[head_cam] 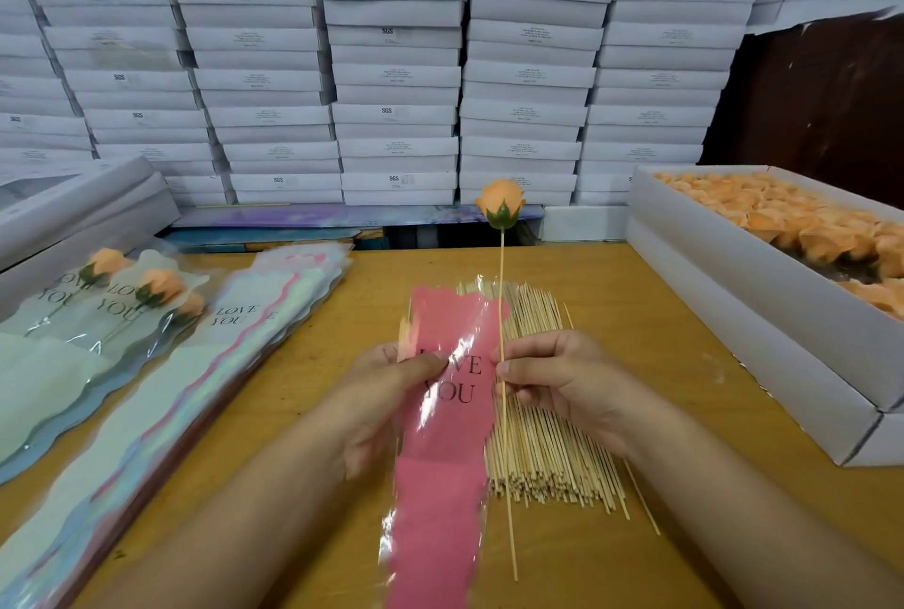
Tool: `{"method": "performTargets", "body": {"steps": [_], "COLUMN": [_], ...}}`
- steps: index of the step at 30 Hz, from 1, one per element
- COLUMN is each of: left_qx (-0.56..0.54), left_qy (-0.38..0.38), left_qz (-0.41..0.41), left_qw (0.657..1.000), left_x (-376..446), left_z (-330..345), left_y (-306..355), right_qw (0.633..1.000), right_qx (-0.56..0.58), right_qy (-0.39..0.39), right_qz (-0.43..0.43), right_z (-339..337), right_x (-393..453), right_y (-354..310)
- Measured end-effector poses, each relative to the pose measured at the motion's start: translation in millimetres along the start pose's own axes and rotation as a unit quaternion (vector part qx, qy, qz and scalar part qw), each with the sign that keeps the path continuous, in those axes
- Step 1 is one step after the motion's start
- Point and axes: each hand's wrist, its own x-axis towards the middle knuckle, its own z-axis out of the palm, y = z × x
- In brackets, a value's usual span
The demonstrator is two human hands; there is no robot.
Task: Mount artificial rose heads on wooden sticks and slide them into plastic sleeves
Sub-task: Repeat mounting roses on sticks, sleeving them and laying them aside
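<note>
An orange rose head (500,206) with a green calyx sits on top of a thin wooden stick (502,295). My right hand (562,383) pinches that stick near its middle and holds it upright. My left hand (386,393) grips a pink plastic sleeve (440,476) printed "LOVE YOU", thumb on its front. The stick runs along the sleeve's right edge, outside it as far as I can tell. Under both lies a heap of loose wooden sticks (548,437) on the wooden table (685,412).
A white box (763,315) of orange rose heads (807,226) stands at the right. A stack of unused sleeves (161,412) lies at the left, with three sleeved roses (122,295) beyond it. White cartons (391,70) are stacked along the back.
</note>
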Motion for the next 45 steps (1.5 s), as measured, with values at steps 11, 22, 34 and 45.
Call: {"method": "performTargets", "body": {"steps": [11, 22, 34, 45], "left_qx": [-0.012, -0.067, -0.101, -0.113], "left_qy": [0.018, 0.056, 0.062, 0.059], "left_qz": [0.008, 0.010, -0.023, -0.032], "left_qw": [1.000, 0.996, 0.993, 0.991], "left_x": [0, 1, -1, -3], "left_z": [2, 0, -3, -1], "left_y": [-3, -5, -4, -5], "right_qw": [1.000, 1.000, 1.000, 0.990], "right_qx": [-0.010, 0.001, 0.001, -0.047], "right_qy": [-0.006, -0.005, 0.007, 0.126], "right_qz": [-0.008, -0.011, -0.010, -0.051], "right_z": [3, 1, -2, -19], "right_x": [-3, -3, -5, 22], "right_y": [-2, -3, -8, -28]}}
